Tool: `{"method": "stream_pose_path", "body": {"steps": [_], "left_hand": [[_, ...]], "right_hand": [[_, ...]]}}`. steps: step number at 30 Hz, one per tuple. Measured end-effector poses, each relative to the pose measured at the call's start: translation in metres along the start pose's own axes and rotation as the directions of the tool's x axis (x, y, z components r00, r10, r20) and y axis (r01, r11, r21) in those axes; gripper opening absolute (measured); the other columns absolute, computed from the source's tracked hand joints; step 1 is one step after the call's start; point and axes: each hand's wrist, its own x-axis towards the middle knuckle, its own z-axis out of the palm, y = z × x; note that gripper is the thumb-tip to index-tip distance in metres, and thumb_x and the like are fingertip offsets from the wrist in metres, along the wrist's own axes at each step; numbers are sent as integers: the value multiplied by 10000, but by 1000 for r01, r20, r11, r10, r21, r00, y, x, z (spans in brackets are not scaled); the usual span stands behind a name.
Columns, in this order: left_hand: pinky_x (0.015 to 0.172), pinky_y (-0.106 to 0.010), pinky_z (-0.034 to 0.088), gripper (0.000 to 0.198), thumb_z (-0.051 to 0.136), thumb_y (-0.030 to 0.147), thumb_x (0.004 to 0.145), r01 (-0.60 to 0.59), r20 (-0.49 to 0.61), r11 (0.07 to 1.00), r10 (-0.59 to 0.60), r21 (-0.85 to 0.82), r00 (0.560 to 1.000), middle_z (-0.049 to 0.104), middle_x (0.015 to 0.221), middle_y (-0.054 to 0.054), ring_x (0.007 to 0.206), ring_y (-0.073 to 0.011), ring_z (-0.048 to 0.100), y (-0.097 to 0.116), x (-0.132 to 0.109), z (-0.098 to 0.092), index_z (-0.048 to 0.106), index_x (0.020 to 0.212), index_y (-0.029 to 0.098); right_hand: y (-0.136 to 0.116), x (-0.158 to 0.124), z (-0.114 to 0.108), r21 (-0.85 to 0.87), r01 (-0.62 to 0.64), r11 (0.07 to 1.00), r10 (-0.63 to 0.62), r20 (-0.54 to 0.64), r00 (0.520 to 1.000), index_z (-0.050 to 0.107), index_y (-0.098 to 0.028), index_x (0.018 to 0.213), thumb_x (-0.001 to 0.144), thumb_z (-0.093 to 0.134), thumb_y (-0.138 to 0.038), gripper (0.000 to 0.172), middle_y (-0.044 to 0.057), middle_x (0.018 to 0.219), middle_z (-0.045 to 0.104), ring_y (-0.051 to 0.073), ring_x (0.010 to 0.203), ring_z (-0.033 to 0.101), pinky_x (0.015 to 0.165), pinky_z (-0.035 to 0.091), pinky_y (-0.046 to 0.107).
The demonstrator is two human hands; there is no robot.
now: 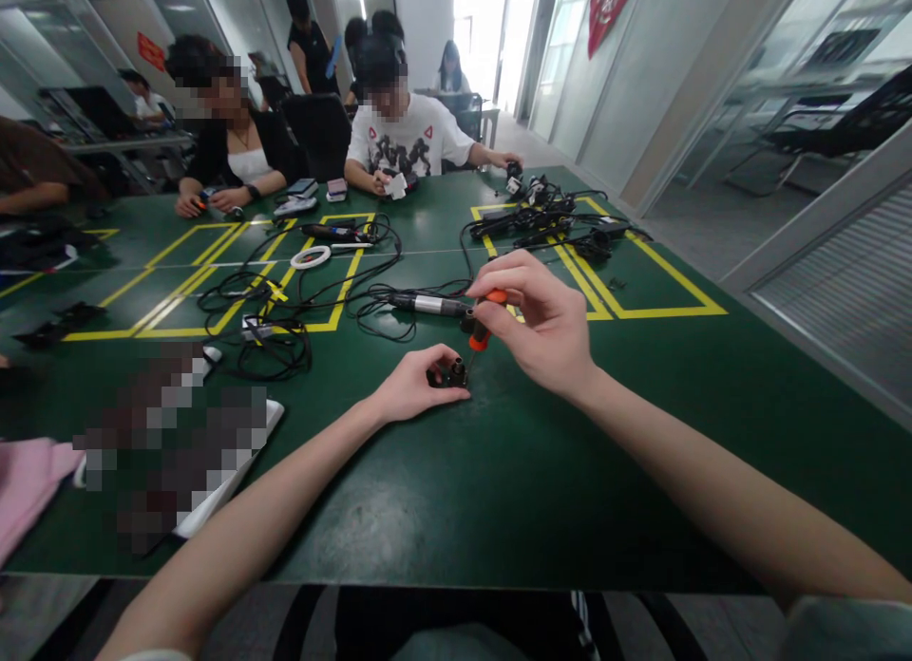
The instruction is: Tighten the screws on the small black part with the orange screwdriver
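My right hand (pixel 538 324) grips a small screwdriver (pixel 480 332) by its orange and black handle. The thin shaft points down, with its tip at or close to a small black part (pixel 450 376); whether it touches a screw is too small to tell. Thumb and fingers of my left hand (pixel 420 384) are closed around that black part, low at the green tabletop. A short dark cylinder stands up from the part. Just behind my hands lies a black cable with a silver-banded tube (pixel 427 305).
Tangled black cables (pixel 275 352) lie to the left, near a white tape ring (pixel 312 257). A cable pile (pixel 548 215) sits at the far right. Two blurred flat items lie front left, beside pink cloth (pixel 32 485). Across the table (pixel 641 433), two people handle small things.
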Motion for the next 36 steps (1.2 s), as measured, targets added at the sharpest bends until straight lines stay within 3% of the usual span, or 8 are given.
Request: {"method": "stream_pose_path", "body": {"steps": [7,14,19,22,25,29,33,36], "left_hand": [[821,-317,556,375,889,407,825,-15,16,1000,15,16,1000,773,1011,-46,881,-186,677,2,3,1,732,1076,176],[835,-316,565,447,923,359,798,-12,2,1000,12,-27,1000,775,1052,-55,917,-190,702,0,2,1,716,1152,182],[829,-313,556,369,899,386,830,0,20,1000,0,-6,1000,761,1005,-39,881,-179,682,2,0,1,719,1075,176],[821,-310,552,354,878,395,848,-17,27,1000,17,7,999,749,992,-33,881,-181,668,3,0,0,726,1081,175],[805,-308,551,334,864,399,860,-36,32,999,35,35,999,742,986,-31,893,-191,662,4,0,0,732,1071,177],[800,-311,547,326,855,398,869,-35,45,998,32,54,998,742,979,-34,903,-201,670,6,0,1,736,1080,180],[807,-314,556,423,900,402,821,-10,5,999,10,35,1000,748,1036,-41,907,-199,684,7,0,2,691,1124,193],[802,-320,568,411,904,433,815,2,11,998,-2,58,1000,751,1030,-40,897,-197,687,8,-1,4,681,1064,194]], "right_hand": [[-7,3,-6,-78,-3,997,12,117,993,796,-211,1179,1090,541,-243,272,61,1048,822,165,883,754,745,619,301],[-10,6,-8,-276,153,949,-134,88,987,837,-253,1081,965,740,-203,159,60,968,757,209,903,704,780,600,374],[-10,4,-10,-135,95,986,-70,180,981,778,-233,1277,1053,572,-177,310,71,1049,802,194,902,735,810,616,372],[-10,2,-11,-61,58,996,-44,218,975,782,-211,1216,1083,530,-209,285,89,1093,803,194,917,748,773,622,355],[-12,4,-10,-160,149,976,-117,194,974,812,-232,1115,1021,669,-226,171,81,1072,781,218,980,731,826,621,383],[-18,7,-11,-293,160,943,-106,194,975,826,-282,1184,979,724,-200,243,60,1010,743,218,938,697,823,610,400],[-23,7,-14,-239,121,963,-57,257,965,760,-274,1344,1010,624,-128,389,48,1027,783,197,907,722,836,613,373],[-25,6,-15,-220,88,972,-21,288,957,774,-274,1276,1023,584,-122,351,51,1028,795,203,880,733,791,611,366]]}}
